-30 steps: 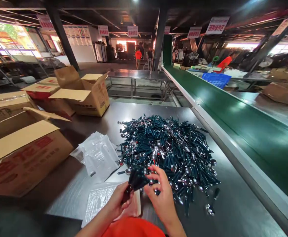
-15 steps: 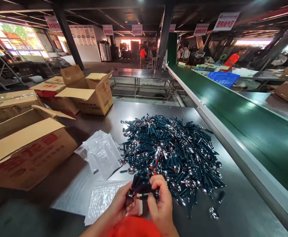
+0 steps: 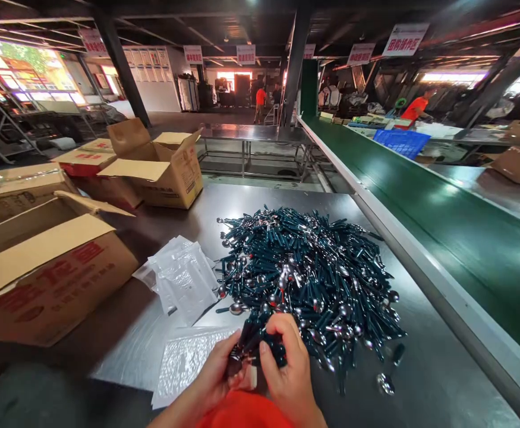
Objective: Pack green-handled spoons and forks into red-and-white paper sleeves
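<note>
A big heap of dark green-handled metal spoons (image 3: 308, 279) lies on the steel table (image 3: 420, 386). My left hand (image 3: 217, 374) grips a small bundle of these spoons (image 3: 253, 342) by their bowl ends, right at the near edge of the heap. My right hand (image 3: 286, 368) closes over the handles of the same bundle from the right. Beneath my hands lies a clear plastic bag (image 3: 183, 362), flat on the table. A loose stack of clear bags (image 3: 183, 279) rests just left of the heap.
Open cardboard boxes stand at the left (image 3: 50, 279) and back left (image 3: 157, 166). A green conveyor belt (image 3: 442, 220) runs along the right side. A blue crate (image 3: 400, 142) and people in orange shirts are far off. A single spoon (image 3: 387, 377) lies apart.
My right hand came down from the heap onto the bundle and closed around it. Both hands drew slightly closer to me, still holding the bundle.
</note>
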`<control>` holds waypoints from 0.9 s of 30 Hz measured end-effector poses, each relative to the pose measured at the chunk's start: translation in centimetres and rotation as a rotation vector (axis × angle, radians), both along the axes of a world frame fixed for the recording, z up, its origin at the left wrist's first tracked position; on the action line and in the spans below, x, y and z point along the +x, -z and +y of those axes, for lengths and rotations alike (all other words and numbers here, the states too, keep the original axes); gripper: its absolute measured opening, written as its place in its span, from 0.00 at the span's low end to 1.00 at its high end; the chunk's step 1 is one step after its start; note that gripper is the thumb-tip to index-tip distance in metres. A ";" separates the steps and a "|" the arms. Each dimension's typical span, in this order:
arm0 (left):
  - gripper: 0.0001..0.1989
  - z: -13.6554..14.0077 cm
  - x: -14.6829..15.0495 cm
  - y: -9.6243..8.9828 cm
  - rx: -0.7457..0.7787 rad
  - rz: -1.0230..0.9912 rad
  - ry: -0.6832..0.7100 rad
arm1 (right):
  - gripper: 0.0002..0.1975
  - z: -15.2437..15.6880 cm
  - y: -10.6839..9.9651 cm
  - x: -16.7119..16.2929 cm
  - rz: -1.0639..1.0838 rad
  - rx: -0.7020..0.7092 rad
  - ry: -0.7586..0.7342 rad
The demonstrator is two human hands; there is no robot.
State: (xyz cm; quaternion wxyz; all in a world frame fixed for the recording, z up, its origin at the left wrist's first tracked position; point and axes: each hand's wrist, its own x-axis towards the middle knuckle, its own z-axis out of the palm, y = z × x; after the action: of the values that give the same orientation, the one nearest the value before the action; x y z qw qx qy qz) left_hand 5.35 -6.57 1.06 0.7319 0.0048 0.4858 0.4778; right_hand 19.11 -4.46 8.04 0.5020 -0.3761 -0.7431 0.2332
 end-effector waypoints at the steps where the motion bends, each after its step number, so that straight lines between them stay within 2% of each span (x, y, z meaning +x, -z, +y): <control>1: 0.14 0.0 0.0 0.1 -0.002 0.010 0.004 | 0.04 0.0 0.0 0.0 0.017 0.006 -0.011; 5: 0.15 0.1 0.0 0.6 0.031 0.061 0.026 | 0.03 0.0 0.1 0.0 0.026 0.009 -0.020; 8: 0.13 0.1 -0.1 0.7 0.059 0.071 0.040 | 0.12 0.1 0.0 0.1 -0.066 0.033 0.001; 10: 0.12 0.0 0.0 0.3 0.031 0.058 0.021 | 0.14 0.2 -0.2 0.1 -0.111 0.052 -0.017; 14: 0.11 0.1 0.1 -0.7 -0.082 0.018 -0.056 | 0.04 0.1 -0.4 -0.2 -0.065 0.033 -0.012; 16: 0.10 0.1 0.2 -0.9 -0.099 -0.001 -0.083 | 0.03 0.0 -0.4 -0.3 -0.053 0.025 0.022; 20: 0.14 -0.1 0.4 0.2 -0.056 0.017 -0.037 | 0.04 0.1 -0.2 0.1 -0.125 0.014 0.130; 22: 0.16 -0.3 0.4 1.0 -0.010 0.038 0.003 | 0.04 0.3 0.0 0.5 -0.155 0.006 0.111; 25: 0.18 -0.5 0.4 1.7 0.054 0.053 0.047 | 0.12 0.6 0.0 1.0 -0.193 -0.006 0.035; 27: 0.20 -0.6 0.3 1.8 0.072 0.074 0.081 | 0.11 0.6 0.0 1.1 -0.225 -0.031 0.002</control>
State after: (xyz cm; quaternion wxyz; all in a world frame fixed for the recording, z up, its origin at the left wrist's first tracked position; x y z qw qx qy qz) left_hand 5.66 -7.17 -0.72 0.7316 0.0687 0.4943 0.4645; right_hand 20.16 -3.86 8.08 0.4096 -0.4083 -0.7907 0.2006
